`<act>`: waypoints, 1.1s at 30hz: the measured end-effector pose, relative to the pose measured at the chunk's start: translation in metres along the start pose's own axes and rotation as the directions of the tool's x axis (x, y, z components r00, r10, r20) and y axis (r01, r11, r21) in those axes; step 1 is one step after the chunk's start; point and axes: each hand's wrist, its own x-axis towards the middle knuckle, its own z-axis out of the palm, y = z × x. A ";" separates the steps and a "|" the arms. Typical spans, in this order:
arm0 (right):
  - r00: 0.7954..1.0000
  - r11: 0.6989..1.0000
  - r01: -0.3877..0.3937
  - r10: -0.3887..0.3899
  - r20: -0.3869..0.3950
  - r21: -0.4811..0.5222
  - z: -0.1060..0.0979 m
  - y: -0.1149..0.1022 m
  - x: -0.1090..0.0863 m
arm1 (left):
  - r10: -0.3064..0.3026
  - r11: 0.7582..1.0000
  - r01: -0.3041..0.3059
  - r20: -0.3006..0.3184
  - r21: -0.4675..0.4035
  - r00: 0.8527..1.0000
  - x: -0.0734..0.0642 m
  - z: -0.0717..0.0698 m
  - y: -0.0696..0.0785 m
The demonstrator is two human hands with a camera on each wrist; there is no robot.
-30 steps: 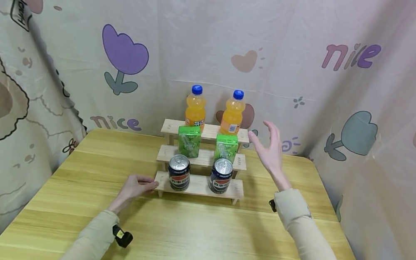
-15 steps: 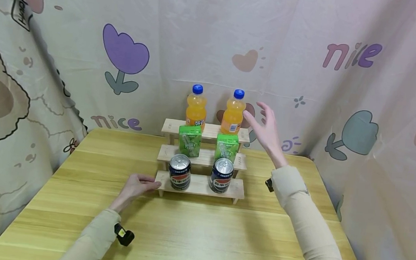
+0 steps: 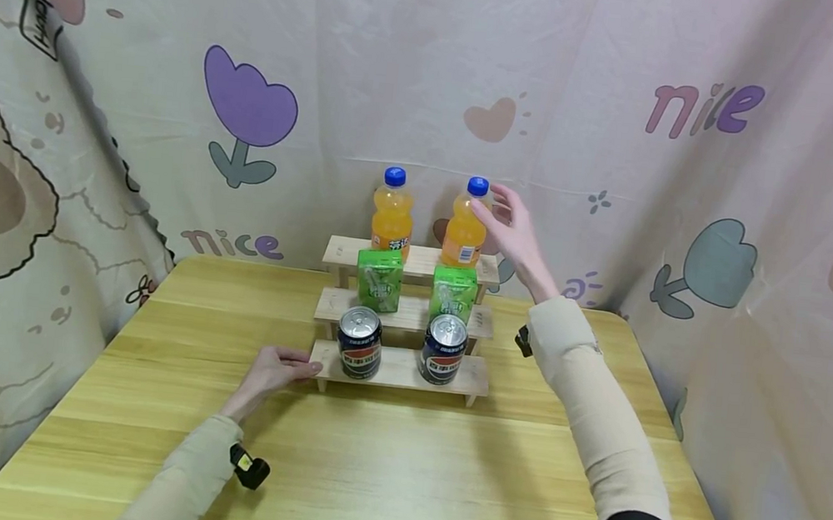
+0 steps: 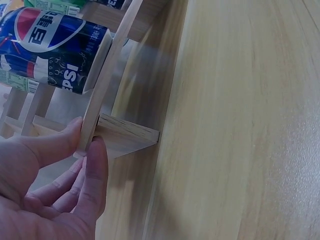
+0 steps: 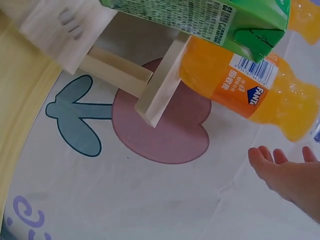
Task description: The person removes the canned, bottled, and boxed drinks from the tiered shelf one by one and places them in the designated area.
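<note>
A three-step wooden display stand [image 3: 398, 369] stands on the table. My left hand [image 3: 273, 372] pinches the left end of its lowest board; in the left wrist view thumb and forefinger [image 4: 95, 170] lie on either side of the board. My right hand [image 3: 511, 229] is beside the upper part of the right orange Fanta bottle [image 3: 465, 229], fingers spread. In the right wrist view a small gap separates those fingertips [image 5: 255, 156] from the bottle. The left orange bottle [image 3: 392, 216] shares the top step.
Two green drink cartons [image 3: 379, 281] stand on the middle step and two Pepsi cans [image 3: 359, 342] on the lowest. A printed curtain [image 3: 359, 79] hangs close behind the stand. The wooden table [image 3: 396, 476] extends in front.
My right hand has moved up and to the left, from beside the stand to the right bottle's neck. My left hand keeps its grip on the board.
</note>
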 end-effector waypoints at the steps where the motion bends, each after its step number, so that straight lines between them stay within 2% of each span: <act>1: 1.000 1.000 -0.006 0.006 0.006 0.001 0.001 -0.001 0.002 | 0.001 1.000 -0.001 -0.001 0.002 1.000 0.000 0.000 0.000; 12: 0.999 1.000 -0.019 0.019 0.043 0.014 0.007 -0.003 0.019 | 0.012 1.000 -0.013 -0.006 -0.007 1.000 0.000 0.000 -0.001; 33: 0.998 0.999 0.025 -0.028 0.052 0.043 0.011 -0.003 0.024 | -0.013 1.000 0.013 -0.012 -0.010 1.000 0.000 0.001 0.000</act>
